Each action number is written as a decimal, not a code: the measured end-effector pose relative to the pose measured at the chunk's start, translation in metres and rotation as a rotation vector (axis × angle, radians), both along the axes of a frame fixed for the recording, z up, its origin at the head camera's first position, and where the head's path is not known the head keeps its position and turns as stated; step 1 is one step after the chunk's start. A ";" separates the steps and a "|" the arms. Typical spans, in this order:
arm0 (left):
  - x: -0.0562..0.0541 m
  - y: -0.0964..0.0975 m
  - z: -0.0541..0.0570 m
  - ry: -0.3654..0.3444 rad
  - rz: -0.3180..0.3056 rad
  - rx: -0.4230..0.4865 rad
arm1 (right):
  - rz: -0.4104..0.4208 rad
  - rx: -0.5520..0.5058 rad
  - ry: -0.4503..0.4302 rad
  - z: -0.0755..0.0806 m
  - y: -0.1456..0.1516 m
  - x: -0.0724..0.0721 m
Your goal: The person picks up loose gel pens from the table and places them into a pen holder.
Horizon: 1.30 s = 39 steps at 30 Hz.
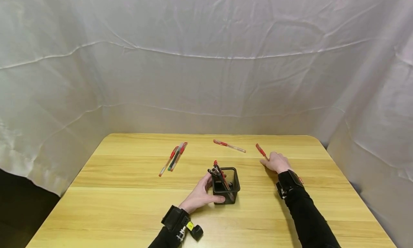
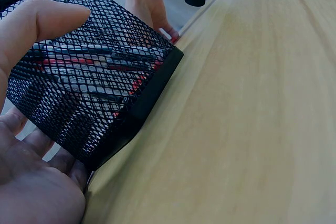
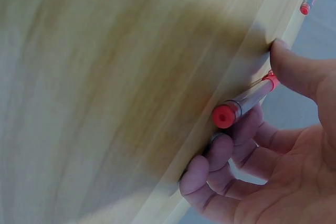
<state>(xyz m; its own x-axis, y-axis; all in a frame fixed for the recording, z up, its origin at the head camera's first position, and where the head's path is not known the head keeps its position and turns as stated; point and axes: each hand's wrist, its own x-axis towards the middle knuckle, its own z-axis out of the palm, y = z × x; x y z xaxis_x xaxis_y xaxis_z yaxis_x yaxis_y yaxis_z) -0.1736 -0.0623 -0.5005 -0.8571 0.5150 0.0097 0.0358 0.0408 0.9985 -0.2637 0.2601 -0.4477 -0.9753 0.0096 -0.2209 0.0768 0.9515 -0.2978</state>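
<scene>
My left hand (image 1: pixel 197 197) grips a black mesh pen holder (image 1: pixel 229 198) on the table, thumb across its near side and fingers round the left. Several pens (image 1: pixel 222 175) lean inside it; their red and dark parts show through the mesh (image 2: pixel 100 95) in the left wrist view. Farther right, my right hand (image 1: pixel 276 162) reaches down to a red-capped pen (image 1: pixel 261 151) lying on the table. In the right wrist view the pen's red end (image 3: pixel 224 116) lies between thumb and fingers; the fingertips are right at the barrel, while the thumb (image 3: pixel 294 69) stands apart from it.
Another red pen (image 1: pixel 229 146) lies near the table's back edge. At the left, two red pens and a dark one (image 1: pixel 174 160) lie side by side. Pale cloth (image 1: pixel 206 86) hangs behind and beside the wooden table (image 1: pixel 122 205).
</scene>
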 end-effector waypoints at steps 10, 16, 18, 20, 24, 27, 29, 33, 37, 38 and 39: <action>0.001 -0.001 0.001 0.001 0.003 -0.004 | -0.004 -0.015 0.008 -0.002 0.001 -0.001; -0.001 -0.001 0.000 0.009 -0.006 0.003 | 0.005 -0.031 0.009 -0.004 0.002 -0.001; -0.001 0.000 0.000 0.008 -0.008 0.006 | 0.003 -0.041 0.008 -0.004 0.003 0.000; -0.001 0.000 0.000 0.008 -0.009 0.006 | 0.001 -0.056 0.006 -0.003 0.004 0.001; 0.000 0.000 0.001 0.003 -0.007 0.000 | -0.002 -0.091 0.010 -0.002 0.005 0.004; 0.000 0.000 0.002 -0.005 -0.004 -0.001 | 0.010 -0.101 0.033 -0.002 0.006 0.006; 0.000 0.000 0.001 -0.010 -0.004 0.000 | 0.014 -0.106 0.047 -0.003 0.007 0.007; 0.000 0.000 0.001 -0.021 -0.005 0.008 | 0.021 -0.125 0.059 -0.006 0.009 0.010; 0.000 0.000 0.001 -0.023 -0.003 0.015 | 0.027 -0.180 0.061 -0.007 0.011 0.015; -0.001 0.000 0.002 -0.022 -0.002 0.016 | 0.023 -0.200 0.057 -0.008 0.011 0.016; -0.001 0.000 0.002 -0.023 -0.002 0.016 | 0.022 -0.222 0.061 -0.009 0.011 0.017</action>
<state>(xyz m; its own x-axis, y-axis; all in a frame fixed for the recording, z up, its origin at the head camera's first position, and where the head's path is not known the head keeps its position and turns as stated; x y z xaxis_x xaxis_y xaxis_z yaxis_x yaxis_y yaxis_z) -0.1742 -0.0623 -0.4986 -0.8563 0.5165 -0.0014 0.0132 0.0247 0.9996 -0.2466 0.2710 -0.4563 -0.9863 -0.0541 -0.1559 0.0322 0.8634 -0.5034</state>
